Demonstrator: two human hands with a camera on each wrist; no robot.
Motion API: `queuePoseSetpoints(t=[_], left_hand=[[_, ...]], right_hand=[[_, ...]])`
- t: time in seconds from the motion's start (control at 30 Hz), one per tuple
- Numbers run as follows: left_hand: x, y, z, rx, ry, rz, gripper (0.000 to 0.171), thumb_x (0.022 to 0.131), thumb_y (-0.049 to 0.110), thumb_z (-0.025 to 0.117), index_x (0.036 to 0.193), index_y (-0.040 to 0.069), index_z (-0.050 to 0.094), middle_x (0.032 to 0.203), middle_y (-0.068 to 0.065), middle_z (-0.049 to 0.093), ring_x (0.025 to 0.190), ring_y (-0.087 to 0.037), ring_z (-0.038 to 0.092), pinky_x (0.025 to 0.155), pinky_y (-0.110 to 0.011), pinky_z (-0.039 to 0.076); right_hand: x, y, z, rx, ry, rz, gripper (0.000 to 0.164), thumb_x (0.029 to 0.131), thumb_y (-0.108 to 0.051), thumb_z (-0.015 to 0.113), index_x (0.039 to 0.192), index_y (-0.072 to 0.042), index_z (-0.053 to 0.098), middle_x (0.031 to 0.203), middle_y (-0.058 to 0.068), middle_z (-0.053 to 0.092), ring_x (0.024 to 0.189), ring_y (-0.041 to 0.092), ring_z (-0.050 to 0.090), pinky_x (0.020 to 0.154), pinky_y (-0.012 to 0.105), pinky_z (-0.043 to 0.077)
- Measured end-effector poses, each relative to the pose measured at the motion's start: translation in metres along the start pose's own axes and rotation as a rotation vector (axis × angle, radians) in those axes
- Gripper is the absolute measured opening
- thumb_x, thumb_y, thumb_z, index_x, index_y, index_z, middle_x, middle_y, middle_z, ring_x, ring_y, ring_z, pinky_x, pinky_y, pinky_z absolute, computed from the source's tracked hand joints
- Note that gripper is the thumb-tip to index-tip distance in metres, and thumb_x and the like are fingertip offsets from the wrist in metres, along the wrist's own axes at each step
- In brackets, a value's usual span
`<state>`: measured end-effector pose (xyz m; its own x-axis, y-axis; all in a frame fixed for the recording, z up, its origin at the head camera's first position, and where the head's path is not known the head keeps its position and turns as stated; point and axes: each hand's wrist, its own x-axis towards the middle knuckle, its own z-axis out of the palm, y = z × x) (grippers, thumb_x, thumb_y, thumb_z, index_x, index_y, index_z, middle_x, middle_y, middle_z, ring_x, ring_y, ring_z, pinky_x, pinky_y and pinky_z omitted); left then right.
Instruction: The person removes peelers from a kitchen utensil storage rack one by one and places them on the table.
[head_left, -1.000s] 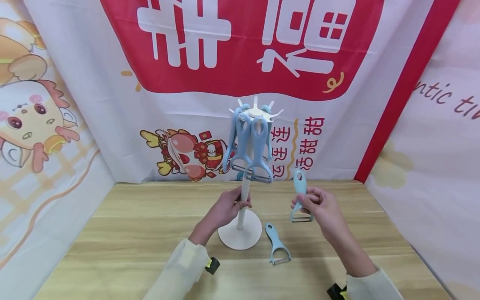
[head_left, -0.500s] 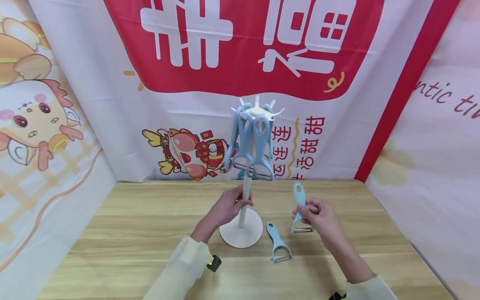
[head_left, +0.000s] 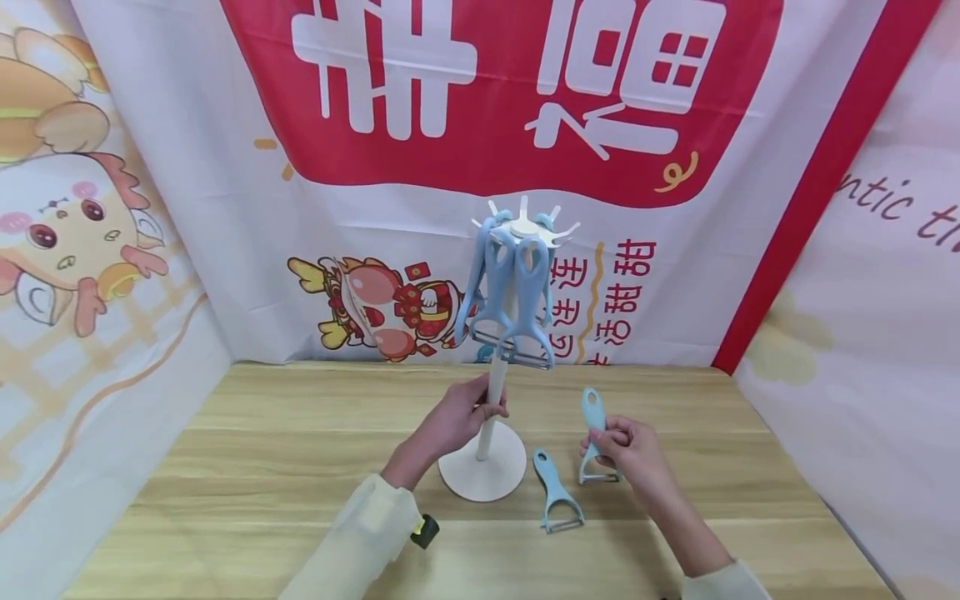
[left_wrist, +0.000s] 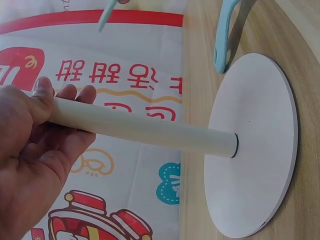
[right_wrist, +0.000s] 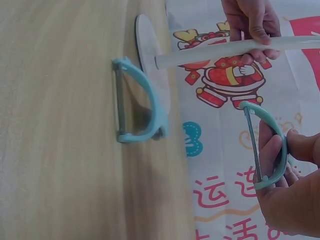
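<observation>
Head view: the right hand (head_left: 630, 447) is pinching a blue Y-peeler (head_left: 593, 410), handle up, over the surface (head_left: 300, 450), right of the hook stand (head_left: 468, 477) whose post (head_left: 495, 387) the left hand (head_left: 457, 415) is gripping.

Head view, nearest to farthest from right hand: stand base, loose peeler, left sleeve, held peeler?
1. Held peeler: in the right hand.
2. Loose peeler: on the table, left of that hand.
3. Stand base: left of that peeler.
4. Left sleeve: lower left of frame.
</observation>
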<state>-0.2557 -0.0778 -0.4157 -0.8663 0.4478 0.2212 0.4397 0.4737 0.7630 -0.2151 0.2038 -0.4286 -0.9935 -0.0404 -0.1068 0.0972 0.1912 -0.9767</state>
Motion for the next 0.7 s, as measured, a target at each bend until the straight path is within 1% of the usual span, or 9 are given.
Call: queuePoseSetpoints(t=[0.1, 0.2, 0.47, 0.6, 0.7], left_hand=[[0.001, 0.001, 0.002, 0.0, -0.013, 0.001, 0.005, 0.1, 0.015, 0.058, 0.105, 0.012, 0.057, 0.096, 0.002, 0.065, 0.099, -0.016, 0.067, 0.097, -0.042, 0.057], [0.001, 0.002, 0.003, 0.002, -0.01, -0.006, 0.006, 0.1, 0.016, 0.057, 0.105, 0.012, 0.057, 0.096, 0.003, 0.066, 0.1, -0.016, 0.068, 0.097, -0.042, 0.057], [0.002, 0.001, 0.002, 0.001, -0.012, -0.009, 0.003, 0.1, 0.012, 0.057, 0.103, 0.015, 0.058, 0.096, 0.003, 0.066, 0.099, -0.015, 0.067, 0.097, -0.042, 0.057], [0.002, 0.0, 0.001, -0.001, -0.01, -0.01, 0.004, 0.1, 0.012, 0.057, 0.103, 0.015, 0.058, 0.096, 0.002, 0.066, 0.1, -0.017, 0.068, 0.098, -0.045, 0.057], [0.0, 0.0, 0.0, -0.004, -0.012, -0.012, 0.004, 0.1, 0.012, 0.058, 0.103, 0.013, 0.058, 0.095, 0.002, 0.066, 0.101, -0.02, 0.068, 0.098, -0.047, 0.056]], right_hand=[[-0.001, 0.004, -0.001, 0.002, 0.021, 0.007, 0.017, 0.099, -0.004, 0.059, 0.109, 0.01, 0.058, 0.087, 0.007, 0.076, 0.082, 0.012, 0.073, 0.07, 0.022, 0.059], [-0.001, 0.007, -0.002, -0.011, 0.027, 0.004, 0.019, 0.099, -0.005, 0.058, 0.11, 0.011, 0.058, 0.088, 0.008, 0.076, 0.081, 0.01, 0.072, 0.069, 0.02, 0.059], [-0.003, 0.023, -0.005, -0.05, 0.057, 0.042, 0.021, 0.099, -0.006, 0.059, 0.11, 0.012, 0.059, 0.089, 0.01, 0.075, 0.078, 0.007, 0.069, 0.066, 0.02, 0.058], [-0.002, 0.032, -0.004, -0.061, 0.046, 0.038, 0.023, 0.098, -0.004, 0.059, 0.112, 0.014, 0.059, 0.088, 0.012, 0.074, 0.078, 0.01, 0.069, 0.068, 0.024, 0.059], [-0.002, 0.038, -0.003, -0.062, 0.026, 0.035, 0.024, 0.099, -0.002, 0.057, 0.113, 0.017, 0.058, 0.088, 0.014, 0.074, 0.078, 0.012, 0.069, 0.069, 0.025, 0.06]])
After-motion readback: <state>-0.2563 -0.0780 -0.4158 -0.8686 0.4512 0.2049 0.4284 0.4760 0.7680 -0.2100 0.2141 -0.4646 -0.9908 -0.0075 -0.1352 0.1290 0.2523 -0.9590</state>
